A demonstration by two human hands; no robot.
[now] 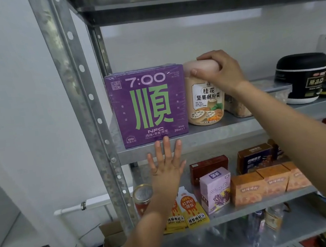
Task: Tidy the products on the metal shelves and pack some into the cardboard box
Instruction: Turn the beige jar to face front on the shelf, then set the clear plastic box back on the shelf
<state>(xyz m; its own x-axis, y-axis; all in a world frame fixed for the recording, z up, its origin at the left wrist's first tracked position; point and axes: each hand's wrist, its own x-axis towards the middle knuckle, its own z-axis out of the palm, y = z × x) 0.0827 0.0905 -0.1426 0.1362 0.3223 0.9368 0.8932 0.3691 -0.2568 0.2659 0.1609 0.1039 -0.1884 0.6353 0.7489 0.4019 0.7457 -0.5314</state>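
A purple box with large green lettering stands upright at the left end of the metal shelf. Right beside it stands a beige jar with a pale pink lid. My right hand is closed over the jar's lid from above. My left hand is flat with fingers spread, its fingertips touching the shelf's front edge just under the purple box. A cardboard box shows partly on the floor at the lower left, behind the shelf post.
A black-lidded tub and a clear container stand further right on the same shelf. The shelf below holds a red-lidded jar, yellow pouches, a lilac carton, orange boxes and brown boxes. A steel upright stands left.
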